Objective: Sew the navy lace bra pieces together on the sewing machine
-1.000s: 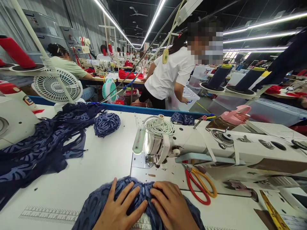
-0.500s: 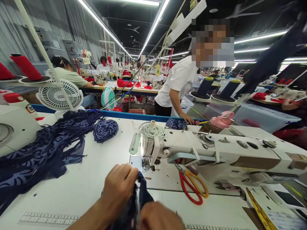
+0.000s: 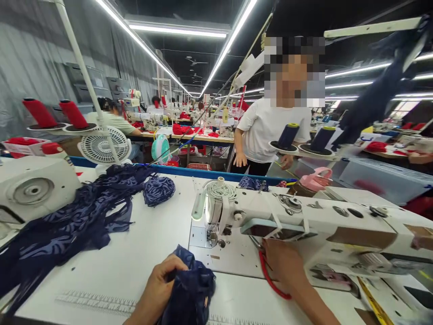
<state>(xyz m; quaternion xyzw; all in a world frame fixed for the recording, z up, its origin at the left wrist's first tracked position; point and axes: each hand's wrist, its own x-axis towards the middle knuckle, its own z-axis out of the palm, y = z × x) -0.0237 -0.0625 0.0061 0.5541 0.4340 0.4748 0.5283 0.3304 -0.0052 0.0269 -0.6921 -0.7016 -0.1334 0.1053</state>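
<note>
My left hand (image 3: pixel 162 282) pinches a bunched piece of dark navy patterned fabric (image 3: pixel 189 289) above the white table, in front of the sewing machine's needle area. My right hand (image 3: pixel 286 262) is under the arm of the sewing machine (image 3: pixel 264 203), closed over the handles of a pair of scissors (image 3: pixel 270 282). The red handle loop shows beside the hand; the hand covers the orange loop. The right fingertips are partly hidden.
Long navy fabric pieces (image 3: pixel 84 207) lie on the left, near a small fabric stack (image 3: pixel 158 190). A phone-like device (image 3: pixel 259 228) is strapped to the machine. A pink-lidded cup (image 3: pixel 314 180) and thread cones (image 3: pixel 287 135) stand behind. A co-worker (image 3: pixel 270 126) stands across the table.
My right hand has left the fabric and moved right onto the scissors. My left hand still holds the fabric, now lower. The co-worker has straightened up and withdrawn a hand from the table.
</note>
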